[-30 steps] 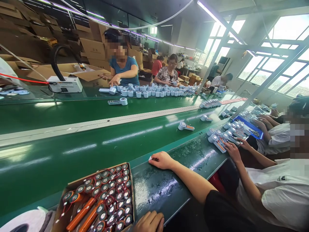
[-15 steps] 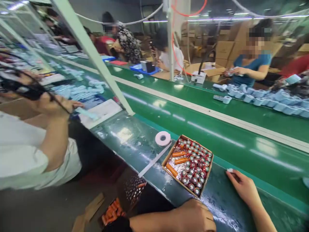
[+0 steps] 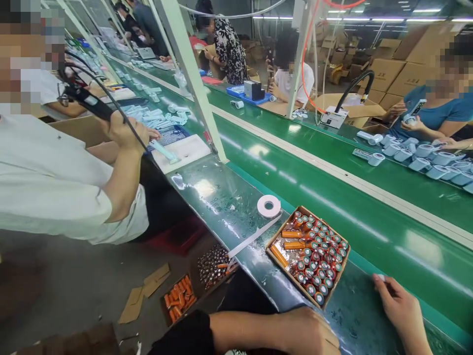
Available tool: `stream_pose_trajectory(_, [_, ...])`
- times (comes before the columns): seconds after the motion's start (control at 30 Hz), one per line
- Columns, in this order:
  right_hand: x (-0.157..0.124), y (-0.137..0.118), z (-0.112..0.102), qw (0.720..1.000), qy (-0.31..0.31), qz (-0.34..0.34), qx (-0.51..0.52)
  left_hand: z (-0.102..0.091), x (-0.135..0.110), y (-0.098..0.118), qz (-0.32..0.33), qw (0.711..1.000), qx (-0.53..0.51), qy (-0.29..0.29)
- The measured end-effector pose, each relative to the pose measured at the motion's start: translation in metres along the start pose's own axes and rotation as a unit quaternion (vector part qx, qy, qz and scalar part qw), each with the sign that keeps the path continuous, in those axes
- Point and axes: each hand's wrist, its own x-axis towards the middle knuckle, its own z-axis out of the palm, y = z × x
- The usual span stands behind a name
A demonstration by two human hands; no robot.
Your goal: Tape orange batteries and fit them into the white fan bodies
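Swung slightly left since half a second ago, the head camera shows everything shifted rightward, both hands keeping about the same places. Right hand (image 3: pixel 402 306) pinches a small white piece (image 3: pixel 381 277) near the desk's far edge; left hand (image 3: pixel 306 329) rests at the near edge, fingertips hidden, so I cannot tell whether it grips anything. Under both, the desk (image 3: pixel 207 199) is glossy dark green; beyond them run a green conveyor belt (image 3: pixel 332 212), then a co-worker in a blue top (image 3: pixel 458 106) and stacked cartons (image 3: pixel 414 76). Between the hands, just beyond the left one, a cardboard box (image 3: pixel 290 277) holds orange cylinders (image 3: pixel 293 245) with red wires, most upright, a few lying. White tape roll (image 3: pixel 260 206) lies left of it. Below the desk, left of the left hand, one box (image 3: pixel 166 308) holds more orange cylinders, a second box (image 3: pixel 216 287) dark shiny pieces (image 3: pixel 211 264)
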Motion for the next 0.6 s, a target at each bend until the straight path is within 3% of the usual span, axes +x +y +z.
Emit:
stream_pose_trajectory(0.17, [0.007, -0.003, -0.001, 0.999, -0.001, 0.027, -0.024, 0.001, -0.006, 0.002, -0.023, 0.999, -0.044, 0.020])
stream_pose_trajectory(0.3, [0.003, -0.020, -0.002, 0.999, 0.027, 0.027, -0.030, 0.007, -0.020, 0.005, -0.016, 0.997, -0.052, 0.061])
stream_pose_trajectory(0.43, [-0.004, -0.044, -0.004, 0.996, 0.037, 0.055, -0.055, 0.010, -0.064, 0.021, -0.008, 0.995, -0.049, 0.090])
stream_pose_trajectory(0.6, [-0.001, -0.050, 0.007, 0.991, 0.041, 0.095, -0.084, 0.027, -0.137, 0.042, -0.171, 0.975, -0.105, 0.095])
